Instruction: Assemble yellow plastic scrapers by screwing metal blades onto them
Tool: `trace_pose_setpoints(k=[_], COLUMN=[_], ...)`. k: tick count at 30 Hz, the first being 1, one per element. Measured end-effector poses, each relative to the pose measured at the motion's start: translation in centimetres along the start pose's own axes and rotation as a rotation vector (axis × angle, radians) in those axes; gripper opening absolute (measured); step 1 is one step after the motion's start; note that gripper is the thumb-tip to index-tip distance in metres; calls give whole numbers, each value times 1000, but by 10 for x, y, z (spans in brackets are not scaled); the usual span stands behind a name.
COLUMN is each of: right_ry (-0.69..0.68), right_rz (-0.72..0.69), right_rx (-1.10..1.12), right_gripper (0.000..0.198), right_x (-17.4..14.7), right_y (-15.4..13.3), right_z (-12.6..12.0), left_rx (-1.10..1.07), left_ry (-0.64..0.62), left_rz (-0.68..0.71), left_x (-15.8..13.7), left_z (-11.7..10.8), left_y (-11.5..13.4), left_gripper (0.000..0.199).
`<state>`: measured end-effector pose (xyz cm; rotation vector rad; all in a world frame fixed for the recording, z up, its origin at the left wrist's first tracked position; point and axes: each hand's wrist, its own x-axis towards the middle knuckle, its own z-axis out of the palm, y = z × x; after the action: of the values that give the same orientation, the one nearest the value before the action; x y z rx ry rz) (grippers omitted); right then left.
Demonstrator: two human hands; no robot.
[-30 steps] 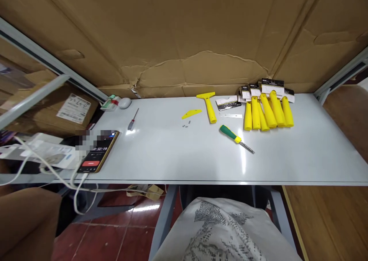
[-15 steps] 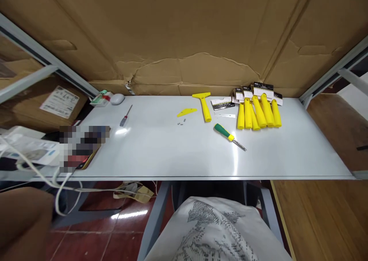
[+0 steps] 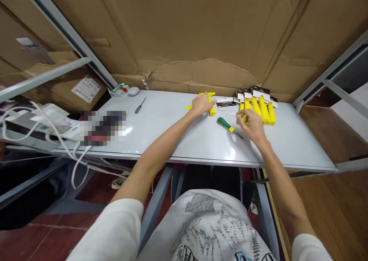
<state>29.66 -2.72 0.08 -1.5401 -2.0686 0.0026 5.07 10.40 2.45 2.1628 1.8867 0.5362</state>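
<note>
My left hand (image 3: 202,104) lies over the yellow T-shaped scraper (image 3: 212,110), its fingers closed about the neck and covering much of it. A thin yellow plate (image 3: 188,108) shows partly behind that hand. My right hand (image 3: 252,123) has curled fingers at the left end of a row of yellow handles (image 3: 263,110), closed on one handle there, which it mostly hides. Between the hands lies a green-and-yellow screwdriver (image 3: 225,124), touched by neither. A black-and-white card (image 3: 225,102) and a flat metal blade (image 3: 227,111) lie behind it.
Black-and-white cards (image 3: 261,93) top the yellow handles. Farther left are a small grey screwdriver (image 3: 140,105), a white mouse (image 3: 133,91) and a small box (image 3: 118,90). White cables (image 3: 64,146) hang over the left front edge. Cardboard (image 3: 184,42) walls the back.
Both my hands have come into view over the table, the left onto the T-shaped scraper, the right onto the handles. The view has shifted and tilted slightly.
</note>
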Motion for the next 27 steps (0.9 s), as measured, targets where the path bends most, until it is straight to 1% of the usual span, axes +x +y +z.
trace_pose_setpoints(k=[2,5,7,9,10,12,14,16,18,20,22,24,26,27], right_ry=[-63,-180,-234,-256,-259,-247,-204,-112,17,151,270,344,356,335], right_rz=[58,60,31,-4,-27,-85,-148,-183,-176,-151,-100,-29,18,23], right_rx=[-27,-49,-58,-56,-47,-8,64,151,214,273,438,625,707,695], right_gripper=[36,46,48,47,48,52,52,47,44,41,33,26,25,24], right_x=[-4,-12,-17,-22,-24,-27,-26,-16,2,26,46,57,56,52], right_y=[-1,-7,-11,-11,-10,-5,3,11,19,25,30,36,41,43], right_z=[9,21,26,29,29,28,25,19,11,4,1,2,6,6], left_rx=[31,56,63,71,78,91,105,131,157,152,97,27,13,35], left_ry=[-34,-49,-26,21,48,89,89,77,78,89,127,188,194,161], left_rz=[-26,-51,-53,-25,-3,98,244,373,452,551,724,914,1033,1064], left_x=[8,11,6,-7,-15,-35,-51,-59,-56,-47,-39,-38,-46,-52], left_z=[15,24,20,9,3,-9,-17,-24,-31,-35,-34,-30,-23,-21], left_y=[12,21,21,14,7,-11,-35,-59,-79,-93,-101,-102,-100,-98], left_gripper=[66,67,65,58,56,52,50,41,38,38,37,33,29,28])
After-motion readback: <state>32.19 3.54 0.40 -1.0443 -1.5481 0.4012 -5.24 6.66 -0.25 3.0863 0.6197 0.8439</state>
